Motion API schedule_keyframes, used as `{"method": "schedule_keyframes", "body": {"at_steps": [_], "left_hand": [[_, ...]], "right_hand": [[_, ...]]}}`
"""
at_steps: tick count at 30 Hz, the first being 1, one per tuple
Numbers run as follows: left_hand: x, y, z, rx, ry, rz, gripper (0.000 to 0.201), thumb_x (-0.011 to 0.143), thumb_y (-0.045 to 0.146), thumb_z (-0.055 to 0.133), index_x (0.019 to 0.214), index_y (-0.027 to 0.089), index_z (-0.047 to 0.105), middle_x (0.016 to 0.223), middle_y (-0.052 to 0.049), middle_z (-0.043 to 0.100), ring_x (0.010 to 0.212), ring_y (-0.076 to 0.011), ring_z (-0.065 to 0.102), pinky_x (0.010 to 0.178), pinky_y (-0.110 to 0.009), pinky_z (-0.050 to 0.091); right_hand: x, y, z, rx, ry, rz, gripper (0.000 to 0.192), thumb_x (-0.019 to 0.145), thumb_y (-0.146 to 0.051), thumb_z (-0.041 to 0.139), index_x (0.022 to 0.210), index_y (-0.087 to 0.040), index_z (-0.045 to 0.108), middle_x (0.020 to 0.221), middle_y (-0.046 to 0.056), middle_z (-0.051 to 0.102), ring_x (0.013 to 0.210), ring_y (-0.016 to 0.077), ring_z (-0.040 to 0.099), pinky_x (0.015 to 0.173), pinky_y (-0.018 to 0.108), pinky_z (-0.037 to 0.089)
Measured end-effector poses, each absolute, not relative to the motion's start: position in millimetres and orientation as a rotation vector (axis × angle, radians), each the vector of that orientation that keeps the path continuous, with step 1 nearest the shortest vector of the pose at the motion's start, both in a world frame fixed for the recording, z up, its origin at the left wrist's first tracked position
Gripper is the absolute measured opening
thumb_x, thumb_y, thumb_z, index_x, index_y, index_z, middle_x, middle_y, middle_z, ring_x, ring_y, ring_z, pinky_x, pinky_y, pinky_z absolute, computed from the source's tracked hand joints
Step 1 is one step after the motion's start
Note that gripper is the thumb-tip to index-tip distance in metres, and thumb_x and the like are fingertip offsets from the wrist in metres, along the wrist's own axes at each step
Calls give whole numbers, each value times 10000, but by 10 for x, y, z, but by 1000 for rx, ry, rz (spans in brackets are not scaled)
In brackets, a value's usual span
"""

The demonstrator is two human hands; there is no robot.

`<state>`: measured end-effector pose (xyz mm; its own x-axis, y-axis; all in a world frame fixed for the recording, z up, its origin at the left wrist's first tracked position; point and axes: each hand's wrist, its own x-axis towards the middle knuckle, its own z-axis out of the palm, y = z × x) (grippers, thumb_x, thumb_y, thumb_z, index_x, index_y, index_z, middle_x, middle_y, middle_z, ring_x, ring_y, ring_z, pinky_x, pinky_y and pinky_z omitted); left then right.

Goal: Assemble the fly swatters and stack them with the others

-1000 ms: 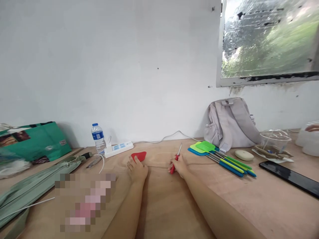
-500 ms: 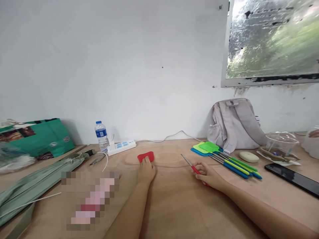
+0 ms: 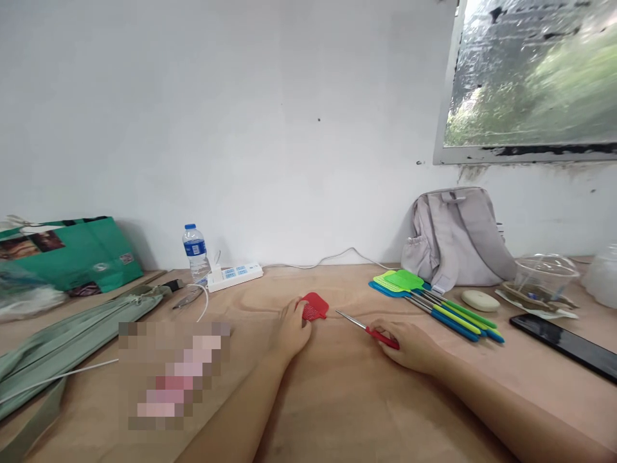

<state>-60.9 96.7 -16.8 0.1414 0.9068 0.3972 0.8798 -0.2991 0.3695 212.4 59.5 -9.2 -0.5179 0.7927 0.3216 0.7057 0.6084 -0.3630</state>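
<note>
My left hand (image 3: 290,331) holds a red swatter head (image 3: 313,306) by its near edge, just above the wooden table (image 3: 337,399). My right hand (image 3: 409,344) grips the red handle of a thin metal rod (image 3: 359,323), whose bare tip points left toward the red head. A gap remains between the rod's tip and the head. Both forearms rest along the table.
Several assembled green and blue fly swatters (image 3: 434,302) lie to the right, before a grey backpack (image 3: 456,238). A black phone (image 3: 563,344), a white oval object (image 3: 481,300), a clear bowl (image 3: 544,276), a water bottle (image 3: 195,252), a power strip (image 3: 234,276) and a green bag (image 3: 72,254) stand around.
My left hand has lifted the red head and brought it right. My right hand swung the rod from upright to lying flat, tip pointing left toward the head.
</note>
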Motion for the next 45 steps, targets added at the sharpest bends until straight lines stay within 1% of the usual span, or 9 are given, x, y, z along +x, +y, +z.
{"method": "schedule_keyframes", "body": {"at_steps": [4,9,15,18,22,28,37,42,45], "left_hand": [[-657,1009,-212,2353,1829,789,435,715,185,452,1147,199,506,1282,-67,424,1185,-222,353,997,-362,243],[-650,997,-229,2367,1808,726,383,751,220,438,1118,221,546,1268,-48,457,1182,-233,358,1002,-400,231],[-630,980,-190,2387,1754,727,373,742,172,424,1080,207,576,1171,-49,536,1120,-209,422,982,-370,274],[-628,979,-175,2411,1722,727,378,742,161,415,1081,192,579,1156,-57,544,1083,-200,452,958,-347,307],[-633,966,-170,2478,1714,643,385,769,194,394,1111,190,571,1163,-80,537,1048,-212,478,926,-356,334],[-595,897,-143,2595,1717,533,390,802,263,361,1135,233,561,1178,-68,524,1033,-242,467,911,-385,335],[-651,884,-94,2643,1497,587,352,785,273,406,1086,297,586,1060,-24,556,953,-213,473,861,-355,367],[-645,939,-144,2477,1457,796,322,760,181,424,1020,223,610,1019,-48,566,966,-180,488,882,-314,370],[-614,983,-193,2315,1543,905,318,744,140,429,1011,176,597,1058,-72,554,981,-162,506,872,-281,386]], "right_hand": [[2090,606,-151,-1263,-2442,209,351,767,-197,413,1099,-232,523,1038,61,599,928,197,549,782,315,421],[2036,614,-202,-1213,-2428,252,352,808,-220,375,1137,-221,499,1089,70,574,986,189,526,846,324,411],[2014,610,-192,-1219,-2409,271,367,818,-243,371,1160,-214,501,1114,75,573,1001,200,521,859,343,412],[2011,617,-193,-1188,-2422,262,362,823,-247,365,1148,-205,518,1128,75,570,1014,201,515,873,343,405],[2007,615,-190,-1185,-2433,226,355,825,-260,365,1130,-209,540,1079,80,593,960,199,537,840,339,420],[2045,621,-178,-1198,-2411,263,367,819,-285,380,1147,-220,530,1058,72,606,945,205,545,811,339,431],[2139,637,-138,-1168,-2427,333,385,811,-306,399,1174,-248,511,1125,51,580,1010,208,522,865,357,411],[2176,676,-144,-1192,-2384,396,393,793,-368,439,1156,-246,528,1141,51,574,1020,226,523,883,387,402],[2196,698,-153,-1177,-2374,405,365,799,-367,434,1116,-235,556,1127,51,583,1009,220,532,872,380,413]]}}
